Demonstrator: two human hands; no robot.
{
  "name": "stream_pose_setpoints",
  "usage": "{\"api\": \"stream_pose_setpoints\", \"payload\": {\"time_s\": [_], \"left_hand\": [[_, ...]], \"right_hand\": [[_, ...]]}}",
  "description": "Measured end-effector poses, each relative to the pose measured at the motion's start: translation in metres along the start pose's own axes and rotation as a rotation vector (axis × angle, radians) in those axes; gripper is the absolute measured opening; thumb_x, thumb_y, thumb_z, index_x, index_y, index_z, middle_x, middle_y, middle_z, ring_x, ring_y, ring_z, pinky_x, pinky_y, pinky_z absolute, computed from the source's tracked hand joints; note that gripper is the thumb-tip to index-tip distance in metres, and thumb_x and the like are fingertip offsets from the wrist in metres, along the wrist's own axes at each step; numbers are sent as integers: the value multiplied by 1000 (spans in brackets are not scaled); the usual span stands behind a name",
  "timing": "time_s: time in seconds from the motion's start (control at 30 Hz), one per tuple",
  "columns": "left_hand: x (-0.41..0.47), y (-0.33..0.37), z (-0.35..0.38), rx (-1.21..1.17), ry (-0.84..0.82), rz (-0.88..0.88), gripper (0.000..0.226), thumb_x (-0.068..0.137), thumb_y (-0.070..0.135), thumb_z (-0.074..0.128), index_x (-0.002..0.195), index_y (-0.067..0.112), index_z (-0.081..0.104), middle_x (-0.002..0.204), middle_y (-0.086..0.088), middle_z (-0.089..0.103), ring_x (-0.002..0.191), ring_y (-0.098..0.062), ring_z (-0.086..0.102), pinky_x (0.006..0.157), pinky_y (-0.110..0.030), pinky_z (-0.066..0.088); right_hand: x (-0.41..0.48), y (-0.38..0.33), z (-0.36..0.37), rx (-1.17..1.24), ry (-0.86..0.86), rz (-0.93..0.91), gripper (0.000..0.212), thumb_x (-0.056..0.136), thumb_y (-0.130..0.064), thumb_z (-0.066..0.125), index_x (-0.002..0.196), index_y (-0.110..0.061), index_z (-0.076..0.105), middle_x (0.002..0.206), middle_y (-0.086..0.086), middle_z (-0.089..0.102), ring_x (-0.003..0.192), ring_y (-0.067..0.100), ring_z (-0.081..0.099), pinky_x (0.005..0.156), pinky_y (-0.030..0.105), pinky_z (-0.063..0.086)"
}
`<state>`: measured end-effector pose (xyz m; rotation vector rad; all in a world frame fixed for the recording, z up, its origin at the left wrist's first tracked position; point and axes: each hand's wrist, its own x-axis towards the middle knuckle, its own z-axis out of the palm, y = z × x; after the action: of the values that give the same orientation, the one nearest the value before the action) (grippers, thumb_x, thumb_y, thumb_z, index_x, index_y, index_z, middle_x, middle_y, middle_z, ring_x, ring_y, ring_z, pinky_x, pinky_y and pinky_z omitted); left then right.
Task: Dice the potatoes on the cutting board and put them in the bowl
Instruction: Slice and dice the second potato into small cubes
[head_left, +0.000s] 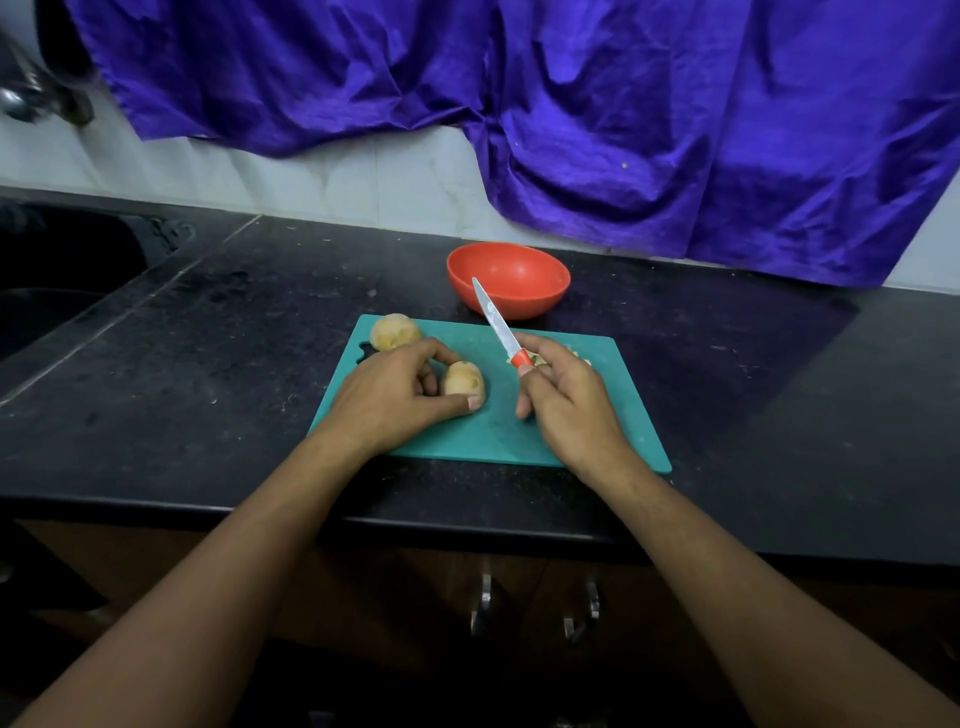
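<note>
A teal cutting board (597, 431) lies on the black counter. My left hand (395, 395) grips a peeled potato (463, 382) on the board's middle, thumb in front and fingers behind it. A second potato (395, 331) rests at the board's far left corner. My right hand (566, 400) holds a red-handled knife (498, 325), its blade raised and pointing away toward the bowl. Pale potato bits (584, 358) peek out behind that hand. The red bowl (540, 299) stands just beyond the board; I see nothing inside it.
A black sink (62, 275) is set into the counter (208, 364) at the left, with a metal tap (47, 101) above it. Purple cloth (623, 114) hangs along the tiled back wall. Cabinet handles (483, 603) show below the counter edge.
</note>
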<state>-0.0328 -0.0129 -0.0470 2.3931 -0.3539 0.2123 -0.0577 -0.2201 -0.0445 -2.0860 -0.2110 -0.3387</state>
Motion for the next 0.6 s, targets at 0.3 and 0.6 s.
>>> {"api": "stream_pose_setpoints", "payload": {"time_s": [0.3,0.6], "left_hand": [[0,-5,2,-1,24,23,62,76,66,76,130,39,60,82,11,62,75,-4,59,73,-37,52],[-1,1,4,42,48,19,48,78,64,75,119,40,68,80,14,60,75,-5,58,66,-34,48]], "right_hand": [[-1,-16,-13,-245,-139,69,42,104,-29,47,145,-41,52,77,-8,69,74,12,66,78,45,58],[4,-53,-25,-484,-293,151,46,99,-22,47,140,-40,58,87,-3,67,82,23,61,85,47,59]]}}
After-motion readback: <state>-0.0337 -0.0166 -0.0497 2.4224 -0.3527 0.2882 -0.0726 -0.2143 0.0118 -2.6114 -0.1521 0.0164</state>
